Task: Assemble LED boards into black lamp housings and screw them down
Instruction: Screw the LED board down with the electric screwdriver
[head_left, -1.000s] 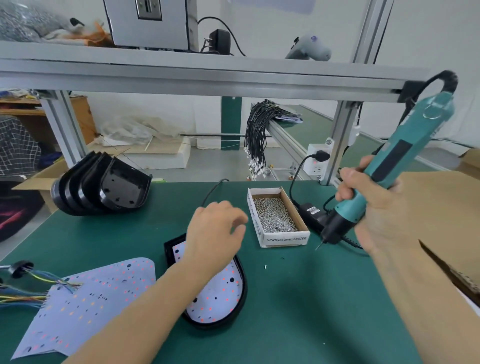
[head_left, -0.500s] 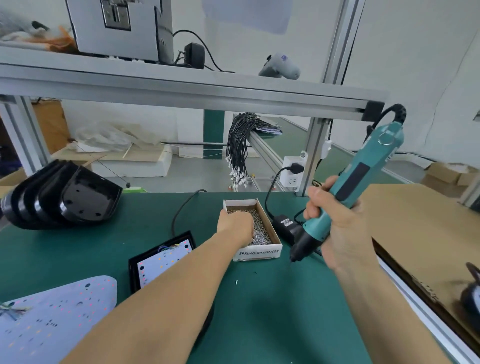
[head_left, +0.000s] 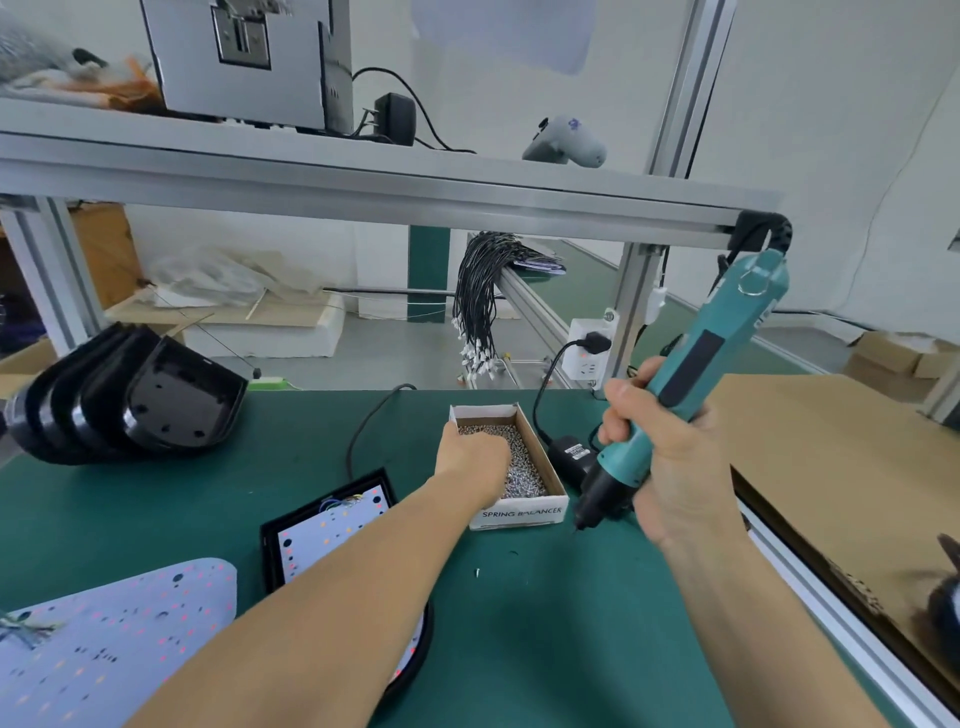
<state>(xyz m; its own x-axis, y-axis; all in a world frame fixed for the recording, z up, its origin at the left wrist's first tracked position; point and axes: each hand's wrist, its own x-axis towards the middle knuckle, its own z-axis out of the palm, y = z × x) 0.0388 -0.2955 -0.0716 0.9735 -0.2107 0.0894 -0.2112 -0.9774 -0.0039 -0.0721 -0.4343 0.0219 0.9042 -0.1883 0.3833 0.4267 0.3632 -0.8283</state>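
A black lamp housing (head_left: 268, 551) lies on the green mat with a white LED board (head_left: 332, 530) seated in it; my left forearm crosses over its near half. My left hand (head_left: 475, 457) is down in a small cardboard box (head_left: 519, 517) of silver screws (head_left: 524, 470), fingers curled into the pile and hidden. To the right of the box, my right hand (head_left: 670, 467) grips a teal electric screwdriver (head_left: 727, 343), tilted, with its bit just above the mat. A loose LED board (head_left: 119, 634) lies at the near left.
A row of empty black housings (head_left: 135, 400) leans at the far left. A black power adapter (head_left: 574, 454) and cables lie behind the box. A cardboard sheet (head_left: 831, 457) covers the right side. An aluminium post (head_left: 631, 312) stands behind. One stray screw (head_left: 477, 573) lies on the mat.
My left hand left the LED board in the housing and reached forward into the screw box. The view swung right; my right hand kept hold of the screwdriver.
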